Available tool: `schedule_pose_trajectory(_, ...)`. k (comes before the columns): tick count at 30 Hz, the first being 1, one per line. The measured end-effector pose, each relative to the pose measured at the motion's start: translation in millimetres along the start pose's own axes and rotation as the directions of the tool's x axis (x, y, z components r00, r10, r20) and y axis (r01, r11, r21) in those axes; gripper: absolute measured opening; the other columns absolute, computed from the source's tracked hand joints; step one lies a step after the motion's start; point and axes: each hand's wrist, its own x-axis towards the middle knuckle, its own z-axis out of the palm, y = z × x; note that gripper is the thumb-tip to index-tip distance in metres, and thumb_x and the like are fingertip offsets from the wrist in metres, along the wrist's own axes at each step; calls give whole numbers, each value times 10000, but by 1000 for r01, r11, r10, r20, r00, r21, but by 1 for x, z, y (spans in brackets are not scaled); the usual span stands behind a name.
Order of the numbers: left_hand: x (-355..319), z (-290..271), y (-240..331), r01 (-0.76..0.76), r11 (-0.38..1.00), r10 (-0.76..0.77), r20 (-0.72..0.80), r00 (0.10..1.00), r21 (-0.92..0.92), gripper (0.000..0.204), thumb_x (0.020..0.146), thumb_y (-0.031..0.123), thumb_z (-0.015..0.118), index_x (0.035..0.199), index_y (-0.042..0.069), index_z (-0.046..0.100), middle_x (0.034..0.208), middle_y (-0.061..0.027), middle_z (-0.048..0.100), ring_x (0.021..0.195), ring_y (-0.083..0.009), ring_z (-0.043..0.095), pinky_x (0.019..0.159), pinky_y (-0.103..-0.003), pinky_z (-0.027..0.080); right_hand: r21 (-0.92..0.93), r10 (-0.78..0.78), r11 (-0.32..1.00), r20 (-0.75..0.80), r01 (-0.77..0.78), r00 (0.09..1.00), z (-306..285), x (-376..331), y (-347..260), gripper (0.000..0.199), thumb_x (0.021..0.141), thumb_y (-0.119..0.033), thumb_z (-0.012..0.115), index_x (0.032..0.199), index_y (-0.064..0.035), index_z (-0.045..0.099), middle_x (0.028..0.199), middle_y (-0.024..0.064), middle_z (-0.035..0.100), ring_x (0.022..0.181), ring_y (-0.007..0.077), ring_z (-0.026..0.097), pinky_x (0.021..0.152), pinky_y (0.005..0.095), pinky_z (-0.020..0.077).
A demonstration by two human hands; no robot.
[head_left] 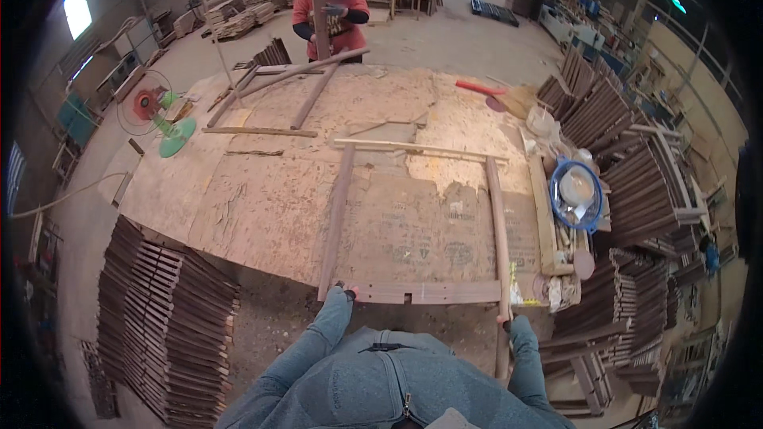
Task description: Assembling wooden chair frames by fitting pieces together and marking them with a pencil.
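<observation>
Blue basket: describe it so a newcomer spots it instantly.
Start at the big worn workbench and go to its right edge, beside the stacked dark slats. The blue basket sits there, round, holding pale items; it is the only blue-rimmed thing among brown wood.

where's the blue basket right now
In the head view the blue basket sits at the right edge of the big worktable, beside stacked dark wood slats and beyond the person's right hand.

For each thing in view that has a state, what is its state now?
Wooden frame: lying flat on the workbench.
Left hand: gripping the frame's near left corner.
Right hand: gripping the frame's right rail.
Blue basket: upright, holding pale items.
Green fan: standing on the floor.
</observation>
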Motion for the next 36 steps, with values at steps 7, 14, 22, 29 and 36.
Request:
schedule_pose_trajectory(7, 15, 8, 3, 16, 994, -36, -192, 981, -105, 176, 771, 83, 591, 904, -9, 521, 753, -117, 570, 555, -200, 555, 476, -300, 468, -57, 23, 998, 126, -16, 992, -40, -26, -34, 622, 595, -452, 748, 900, 69, 601, 737, 183, 607, 665, 247, 575, 618, 371, 450)
schedule_pose_trajectory(14, 18, 5, 39, 363, 920, -347, -126, 930, 150, 225, 812, 296, 526, 794, 72, 534, 705, -83, 555, 626, -235, 496, 640, -499, 440, 400, -214, 900, 63, 171, 975, -155, -110, -105, 606, 564, -343, 777, 964, 54, 554, 816, 120, 599, 710, 183, 568, 609, 309, 469)
schedule_pose_trajectory(22, 100, 48, -84, 590, 785, -474, 432, 768, -187, 69, 745, 80, 551, 811, 61, 544, 696, -75, 507, 649, -222, 499, 621, -448, 462, 745, -513, 553, -48, 373, 857, -236, -183, -191, 703, 563, -288, 719, 1113, 43, 434, 845, 117, 579, 723, 184, 572, 644, 296, 473)
schedule_pose_trajectory(29, 109, 57, -102, 491, 855, -381, 440, 813, -166, 120, 754, 68, 561, 867, 35, 537, 725, -72, 511, 682, -205, 510, 636, -389, 472, 811, -743, 201, -240, 550, 625, -199, -251, -239, 933, 542, -312, 686, 1327, -32, 268, 1081, 178, 482, 735, 239, 582, 659, 331, 464)
schedule_pose_trajectory(36, -63, 56, 54, -3, 985, 94, 525, 846, -170, 214, 803, 139, 566, 966, 8, 524, 808, -82, 561, 770, -182, 541, 674, -326, 475, 804, -814, 286, -83, 521, 575, -179, -299, -277, 845, 593, -354, 666, 1314, -72, 329, 947, 144, 534, 824, 209, 556, 736, 314, 441)
